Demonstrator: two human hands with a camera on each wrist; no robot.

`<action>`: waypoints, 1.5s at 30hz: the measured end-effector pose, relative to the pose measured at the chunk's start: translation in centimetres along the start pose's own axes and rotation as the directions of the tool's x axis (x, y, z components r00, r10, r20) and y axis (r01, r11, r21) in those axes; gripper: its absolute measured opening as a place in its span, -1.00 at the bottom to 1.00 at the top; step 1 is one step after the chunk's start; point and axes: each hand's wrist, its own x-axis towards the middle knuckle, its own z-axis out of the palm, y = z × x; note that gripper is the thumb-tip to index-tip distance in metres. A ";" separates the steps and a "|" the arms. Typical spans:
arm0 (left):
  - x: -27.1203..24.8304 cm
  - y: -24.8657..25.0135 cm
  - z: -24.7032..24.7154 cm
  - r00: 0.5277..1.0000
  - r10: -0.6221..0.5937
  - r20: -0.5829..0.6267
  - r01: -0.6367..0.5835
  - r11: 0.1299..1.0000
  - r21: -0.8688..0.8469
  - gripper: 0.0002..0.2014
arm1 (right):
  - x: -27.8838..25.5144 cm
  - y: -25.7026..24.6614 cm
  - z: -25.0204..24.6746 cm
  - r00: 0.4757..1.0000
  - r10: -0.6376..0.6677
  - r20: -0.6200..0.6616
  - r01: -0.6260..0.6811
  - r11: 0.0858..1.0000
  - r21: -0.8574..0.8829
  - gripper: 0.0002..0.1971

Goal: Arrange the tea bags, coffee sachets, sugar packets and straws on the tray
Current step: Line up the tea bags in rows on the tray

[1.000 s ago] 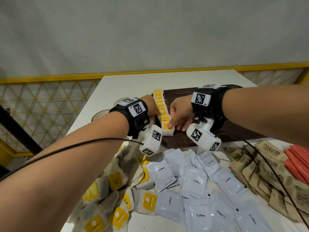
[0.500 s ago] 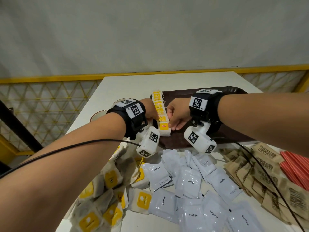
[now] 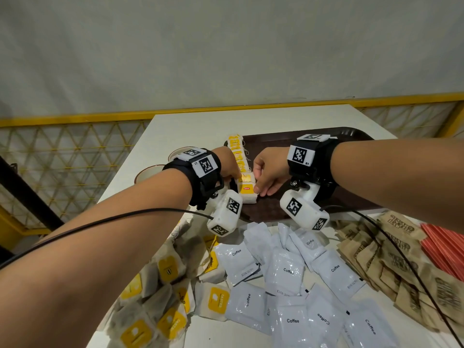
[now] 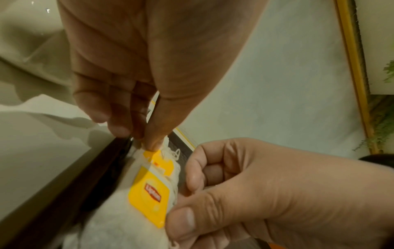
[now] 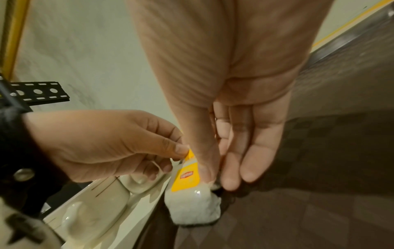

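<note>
just tea bag (image 3: 246,190) between both hands

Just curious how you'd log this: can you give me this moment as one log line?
step: lining tea bags | left hand: pinches tag | right hand: holds front tea bag | place: tray left edge | coffee, sugar, straws: off tray

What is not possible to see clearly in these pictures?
- How many tea bags stand in the row on the tray: in the head view the left hand covers part of it.
- Right side of the tray: hidden behind the right forearm, head view.
- Straws: cut off by the right edge, head view.
- The right hand grip on the front tea bag: the thumb hides it, right wrist view.
</note>
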 end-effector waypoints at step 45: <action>0.3 -0.1 -0.4 0.999 0.010 -0.032 -0.009 0.999 0.031 -0.84 | 0.0 0.1 0.7 0.997 0.071 0.020 -0.073 0.988 0.138 -0.85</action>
